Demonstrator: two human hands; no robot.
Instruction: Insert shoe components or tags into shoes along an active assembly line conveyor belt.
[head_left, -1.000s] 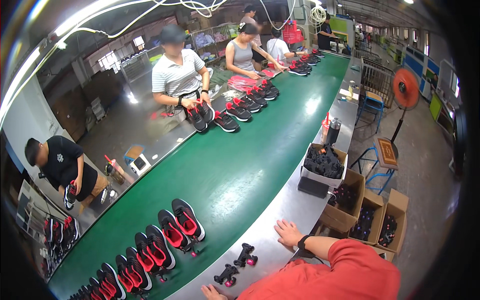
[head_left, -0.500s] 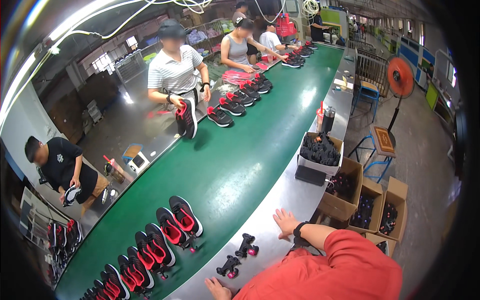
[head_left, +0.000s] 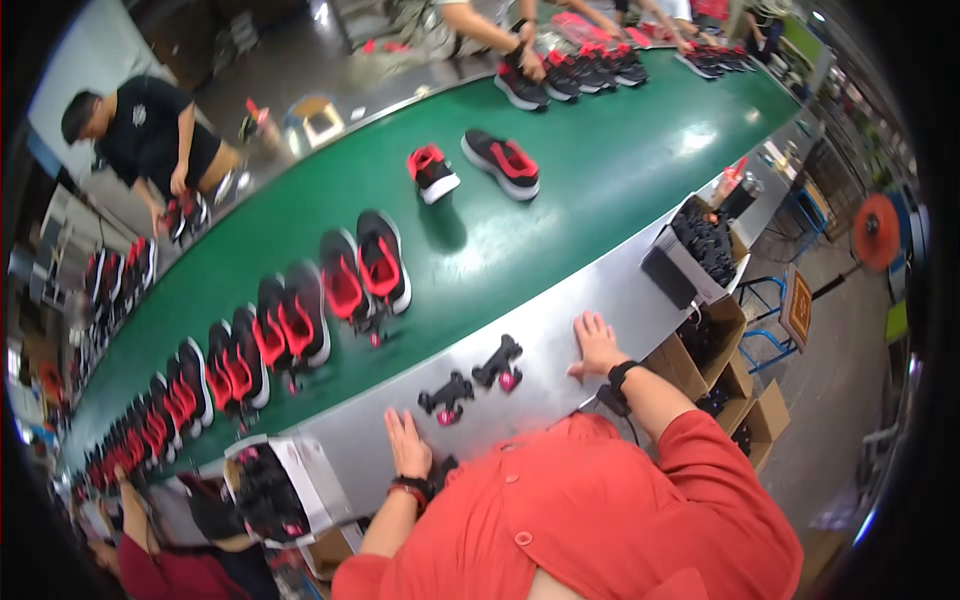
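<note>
So on my feed a white box (head_left: 707,285) is sitting at centre right, heaped with black pieces (head_left: 702,232). Another white box (head_left: 312,475) is sitting at lower left, holding similar dark pieces with a little pink showing. A cardboard carton (head_left: 675,366) is standing below the desk edge at right; I'm not making out its contents well.

Edge-wise, the metal desk (head_left: 560,310) is running diagonally from lower left toward upper right, bordering the green belt (head_left: 590,170). I'm seeing room between my right grip (head_left: 597,345) and the dark slab (head_left: 668,277) by the upper box.

Two black parts are lying mid-frame on the desk, just beside each other: the left part (head_left: 446,392) and the right part (head_left: 497,362). Both are looking lumpy and knobbly, each showing a pink tag (head_left: 508,381) on its lower side. My left grip (head_left: 408,446) is resting near the left part. Both grips are staying wide, palms down, fingers stretched.
</note>
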